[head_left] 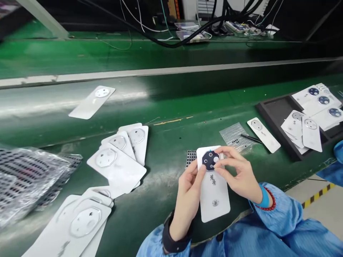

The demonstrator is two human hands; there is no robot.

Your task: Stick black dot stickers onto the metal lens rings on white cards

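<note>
A white phone back cover (215, 196) lies under both hands, with a dark blue octagonal camera plate (210, 160) near its far end. A small bright blue tab shows at the plate's far edge. My left hand (189, 191) is closed on the cover's left edge, its thumb tip at the plate's lower left. The fingers of my right hand (237, 173) are pinched together at the plate's right side; whether a small piece is between them is hidden. A sheet of small black dots (190, 157) sticks out from beneath the cover's left side.
More white covers lie in a fanned pile (120, 160) and a nearer pile (83, 221) on the left. A single cover (92, 102) lies farther back. To the right are a clear dotted sheet (235, 135), black tweezers-like tool (252, 138), another cover (264, 135) and a black tray (278, 109) holding covers.
</note>
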